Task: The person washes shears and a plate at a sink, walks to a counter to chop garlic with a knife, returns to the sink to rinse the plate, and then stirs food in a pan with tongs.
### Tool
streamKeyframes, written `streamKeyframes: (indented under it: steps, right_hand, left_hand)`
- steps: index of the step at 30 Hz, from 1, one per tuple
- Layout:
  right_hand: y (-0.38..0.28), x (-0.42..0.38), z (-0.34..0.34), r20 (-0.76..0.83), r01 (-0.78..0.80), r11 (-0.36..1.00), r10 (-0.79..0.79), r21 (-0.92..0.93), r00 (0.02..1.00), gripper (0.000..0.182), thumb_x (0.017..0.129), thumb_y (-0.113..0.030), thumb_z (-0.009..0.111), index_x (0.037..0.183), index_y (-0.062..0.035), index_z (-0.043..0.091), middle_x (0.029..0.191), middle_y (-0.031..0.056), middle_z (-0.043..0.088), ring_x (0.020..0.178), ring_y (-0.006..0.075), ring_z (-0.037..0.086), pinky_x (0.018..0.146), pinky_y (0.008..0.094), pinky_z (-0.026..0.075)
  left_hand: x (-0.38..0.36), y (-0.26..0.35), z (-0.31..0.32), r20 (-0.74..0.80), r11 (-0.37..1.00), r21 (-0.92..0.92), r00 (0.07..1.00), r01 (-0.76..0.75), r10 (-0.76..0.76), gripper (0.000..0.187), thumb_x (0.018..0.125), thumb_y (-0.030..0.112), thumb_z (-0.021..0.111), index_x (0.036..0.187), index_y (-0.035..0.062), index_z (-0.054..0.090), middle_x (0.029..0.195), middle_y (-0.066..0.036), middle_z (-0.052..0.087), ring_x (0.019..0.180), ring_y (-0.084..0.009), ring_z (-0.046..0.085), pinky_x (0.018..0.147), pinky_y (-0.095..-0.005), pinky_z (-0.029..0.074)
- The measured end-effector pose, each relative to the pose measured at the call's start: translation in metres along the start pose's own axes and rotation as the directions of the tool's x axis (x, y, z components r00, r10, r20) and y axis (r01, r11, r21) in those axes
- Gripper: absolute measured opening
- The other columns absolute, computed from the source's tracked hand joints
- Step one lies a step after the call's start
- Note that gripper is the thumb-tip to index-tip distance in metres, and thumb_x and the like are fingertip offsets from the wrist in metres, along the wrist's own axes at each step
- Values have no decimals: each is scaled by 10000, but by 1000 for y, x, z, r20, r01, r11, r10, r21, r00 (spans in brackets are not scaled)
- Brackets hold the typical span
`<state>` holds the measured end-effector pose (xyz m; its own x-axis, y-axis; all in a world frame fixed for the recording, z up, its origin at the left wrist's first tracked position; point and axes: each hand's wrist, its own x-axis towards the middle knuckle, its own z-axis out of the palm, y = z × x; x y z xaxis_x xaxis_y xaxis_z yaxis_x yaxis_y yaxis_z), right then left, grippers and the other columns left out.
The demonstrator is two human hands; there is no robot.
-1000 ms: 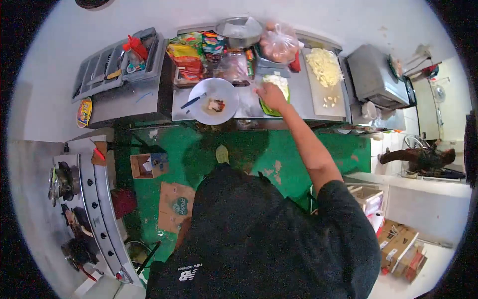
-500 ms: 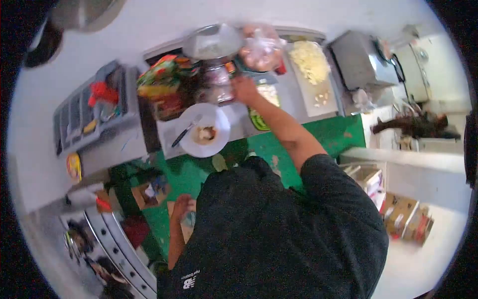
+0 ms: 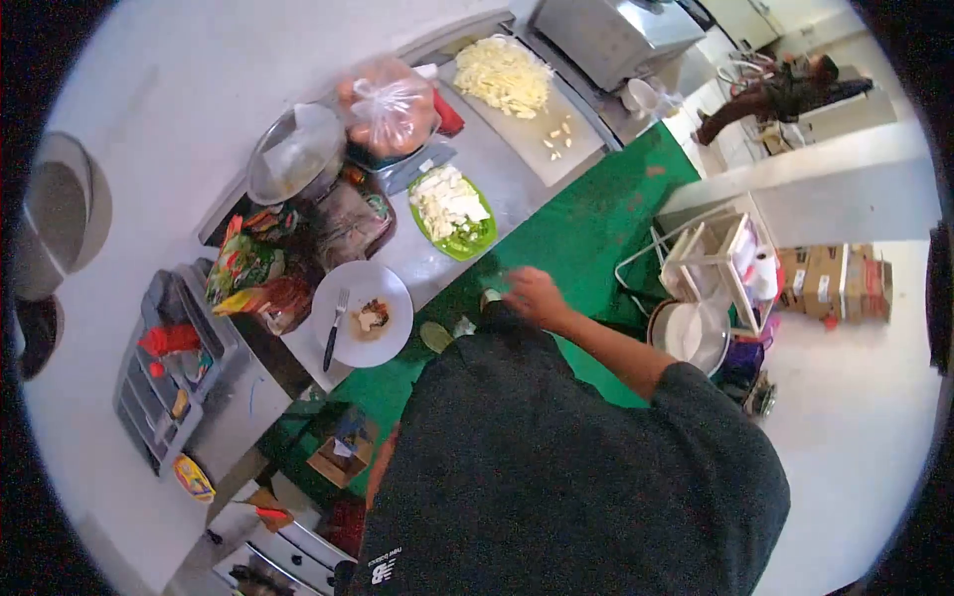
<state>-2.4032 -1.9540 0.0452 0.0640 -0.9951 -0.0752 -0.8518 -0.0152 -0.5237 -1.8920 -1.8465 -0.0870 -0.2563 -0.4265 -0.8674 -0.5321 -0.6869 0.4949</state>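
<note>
My right hand (image 3: 537, 298) is off the counter, in front of my black shirt and above the green floor. Its fingers are blurred, and I cannot make out anything in them. Nearest to it on the counter is a green tray (image 3: 485, 234) of chopped white and green pieces. Further left stands a white plate (image 3: 390, 343) with a fork (image 3: 336, 323) on its edge and a small heap of brown and pale seasoning (image 3: 372, 316). Of my left arm only a strip of forearm shows beside the shirt; my left hand is hidden.
A cutting board (image 3: 542, 149) holds shredded pale vegetable (image 3: 505, 74). Behind the tray are a bag of round orange-brown items (image 3: 386, 104) and a metal bowl (image 3: 263, 179). A grey divided bin (image 3: 139, 382) stands left. A person (image 3: 765, 97) is at far right, beyond a rack (image 3: 740, 263).
My right hand has drawn back from the packages by the bowl to in front of my body. My left hand has gone out of sight. The view has turned and shifted.
</note>
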Motion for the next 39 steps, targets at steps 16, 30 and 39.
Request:
streamKeyframes:
  steps: [16,30,39]
  right_hand:
    - [-10,-261,-12,675,-726,-322,691,608,258,423,968,-406,533,1200,-64,629,1054,124,671,870,272,622,820,432,496]
    - [250,50,-184,-464,-249,965,183,-84,867,309,862,-146,598,1156,-66,548,1133,194,609,1043,396,584,864,494,496]
    - [382,187,-199,-212,-207,971,180,-117,961,376,831,-206,679,1122,-36,512,1058,233,601,973,432,601,820,522,502]
  left_hand:
    - [-1,178,17,372,832,522,928,-188,-24,616,957,472,520,1400,50,452,1413,-201,487,1330,-335,446,1099,-428,357]
    - [107,587,239,143,272,601,435,-752,889,286,871,278,663,1073,75,679,1001,-135,689,924,-342,648,800,-421,513]
    - [237,703,346,-226,448,817,512,-363,829,306,804,334,703,1002,100,700,1021,-116,678,1009,-318,624,847,-489,452]
